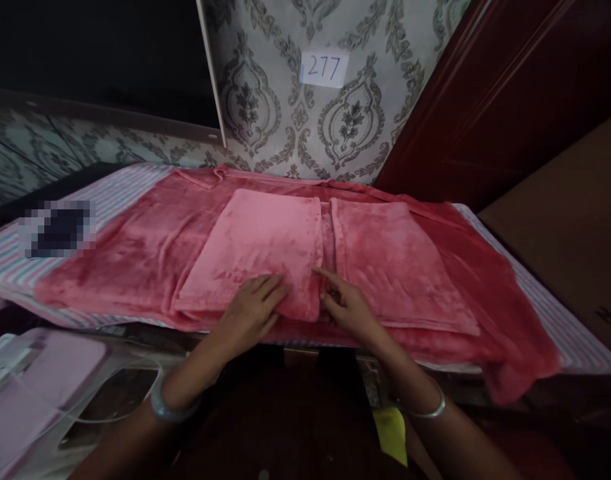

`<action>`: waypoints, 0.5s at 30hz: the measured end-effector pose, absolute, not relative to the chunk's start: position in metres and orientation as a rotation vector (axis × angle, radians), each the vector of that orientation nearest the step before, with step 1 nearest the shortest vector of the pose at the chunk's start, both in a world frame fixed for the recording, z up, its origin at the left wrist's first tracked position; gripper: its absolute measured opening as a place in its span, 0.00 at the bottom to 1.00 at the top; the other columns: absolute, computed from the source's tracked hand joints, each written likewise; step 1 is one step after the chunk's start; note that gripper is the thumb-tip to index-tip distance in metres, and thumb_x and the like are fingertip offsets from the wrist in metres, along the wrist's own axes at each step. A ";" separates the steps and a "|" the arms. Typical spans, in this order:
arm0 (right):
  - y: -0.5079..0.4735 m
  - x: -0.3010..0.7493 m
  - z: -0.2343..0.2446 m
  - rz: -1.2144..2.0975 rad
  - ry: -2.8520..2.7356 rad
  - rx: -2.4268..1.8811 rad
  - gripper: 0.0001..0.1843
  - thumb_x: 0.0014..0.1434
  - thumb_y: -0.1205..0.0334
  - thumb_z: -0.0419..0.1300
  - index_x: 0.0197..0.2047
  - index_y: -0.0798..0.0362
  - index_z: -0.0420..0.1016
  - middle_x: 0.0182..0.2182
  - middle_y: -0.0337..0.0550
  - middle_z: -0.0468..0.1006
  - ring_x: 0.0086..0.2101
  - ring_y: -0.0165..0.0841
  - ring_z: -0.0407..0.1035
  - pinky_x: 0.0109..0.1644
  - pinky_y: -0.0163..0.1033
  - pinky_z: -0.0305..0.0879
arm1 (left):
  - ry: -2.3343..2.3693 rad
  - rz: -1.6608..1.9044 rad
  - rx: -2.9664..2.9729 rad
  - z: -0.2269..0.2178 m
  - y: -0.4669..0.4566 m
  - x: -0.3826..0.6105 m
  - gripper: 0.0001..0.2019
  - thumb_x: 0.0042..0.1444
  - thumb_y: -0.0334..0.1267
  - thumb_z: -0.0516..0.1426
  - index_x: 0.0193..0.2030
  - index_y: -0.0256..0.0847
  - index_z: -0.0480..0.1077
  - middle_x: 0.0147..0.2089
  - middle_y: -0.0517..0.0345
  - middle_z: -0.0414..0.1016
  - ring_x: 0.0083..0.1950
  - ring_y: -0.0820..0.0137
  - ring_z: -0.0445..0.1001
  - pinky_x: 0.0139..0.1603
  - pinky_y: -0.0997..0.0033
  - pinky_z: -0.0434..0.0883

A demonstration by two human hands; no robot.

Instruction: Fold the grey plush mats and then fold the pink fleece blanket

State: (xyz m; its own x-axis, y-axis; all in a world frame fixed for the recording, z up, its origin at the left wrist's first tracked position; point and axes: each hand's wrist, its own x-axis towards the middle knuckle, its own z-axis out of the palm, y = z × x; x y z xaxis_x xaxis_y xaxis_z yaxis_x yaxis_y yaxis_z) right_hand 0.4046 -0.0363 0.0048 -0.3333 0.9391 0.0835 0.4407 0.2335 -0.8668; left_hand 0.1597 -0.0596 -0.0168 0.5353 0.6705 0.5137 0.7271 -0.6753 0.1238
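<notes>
A pink plush cloth (pixel 125 253) lies spread out, its kind not plain. On top of it are two lighter flat plush panels, a left panel (pixel 270 227) and a right panel (pixel 385 233), with a narrow gap between them. My left hand (pixel 258 303) rests palm down on the lower part of the left panel, fingers stretched out. At the gap is my right hand (pixel 348 303), its index finger extended to the left panel's inner edge and its thumb apart below. Whether the right fingertips grip any cloth is hard to see.
Striped fabric (pixel 130 183) shows beneath the cloth. A blurred dark object (pixel 60 230) lies at left. Behind are a screen (pixel 100 60) and a paper marked 277 (pixel 324 69). A cardboard box (pixel 565 220) stands at right; a cable (pixel 105 420) runs at lower left.
</notes>
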 end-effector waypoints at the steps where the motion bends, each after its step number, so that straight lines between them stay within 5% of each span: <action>1: -0.036 0.405 0.005 1.020 -1.873 -1.256 0.30 0.62 0.65 0.52 0.67 0.55 0.67 0.25 0.32 0.65 0.22 0.27 0.60 0.27 0.32 0.57 | -1.174 -0.838 -2.659 -0.017 -0.058 0.166 0.23 0.57 0.27 0.57 0.61 0.38 0.70 0.63 0.40 0.73 0.62 0.52 0.72 0.59 0.47 0.73; 8: -0.035 0.409 0.011 0.812 -1.943 -1.278 0.31 0.59 0.67 0.54 0.66 0.55 0.69 0.24 0.33 0.67 0.24 0.28 0.60 0.30 0.34 0.55 | -1.094 -1.282 -2.638 -0.015 -0.055 0.185 0.13 0.61 0.25 0.54 0.50 0.38 0.73 0.50 0.46 0.80 0.51 0.61 0.77 0.50 0.56 0.77; 15: -0.034 0.402 0.008 1.060 -1.793 -1.231 0.31 0.59 0.67 0.52 0.65 0.54 0.69 0.23 0.33 0.65 0.22 0.28 0.58 0.26 0.33 0.55 | -1.099 -1.526 -2.568 -0.014 -0.063 0.194 0.14 0.60 0.24 0.55 0.51 0.40 0.73 0.50 0.48 0.80 0.52 0.63 0.78 0.50 0.58 0.77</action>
